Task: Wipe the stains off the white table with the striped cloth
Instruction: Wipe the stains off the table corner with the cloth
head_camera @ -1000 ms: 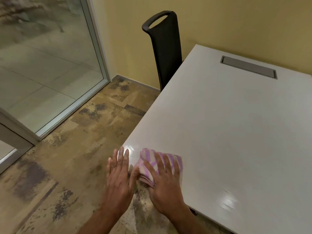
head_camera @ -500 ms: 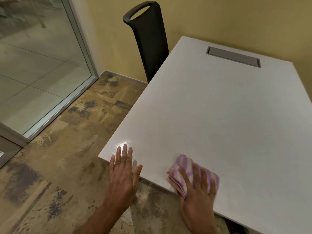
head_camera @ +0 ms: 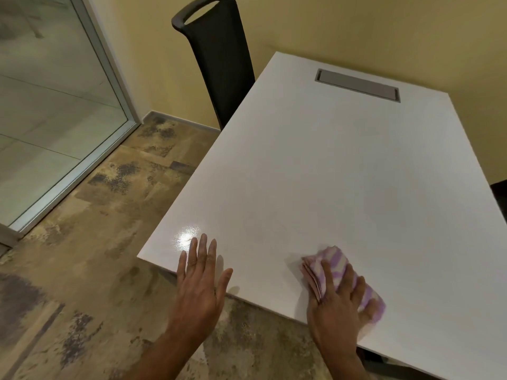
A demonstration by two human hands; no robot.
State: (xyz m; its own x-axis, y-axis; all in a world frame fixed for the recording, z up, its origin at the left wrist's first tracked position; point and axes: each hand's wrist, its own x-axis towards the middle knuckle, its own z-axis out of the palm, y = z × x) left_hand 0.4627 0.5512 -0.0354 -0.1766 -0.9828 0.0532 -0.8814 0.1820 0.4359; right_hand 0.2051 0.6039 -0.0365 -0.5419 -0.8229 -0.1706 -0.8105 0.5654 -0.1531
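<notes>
A person's right hand [head_camera: 337, 303] presses flat on the folded cloth [head_camera: 333, 259], fingers straight and spread across it, near the front edge of the table [head_camera: 329, 174] at 5 o'clock in the head view. The left hand [head_camera: 200, 286], fingers extended and holding nothing, lies over the table's edge at 7 o'clock. A chair [head_camera: 222, 64] stands at 12 o'clock.

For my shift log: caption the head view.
Right hand presses striped cloth on white table; left hand open near the corner.

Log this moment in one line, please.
right hand: presses striped cloth on white table | left hand: open, at near edge
</notes>
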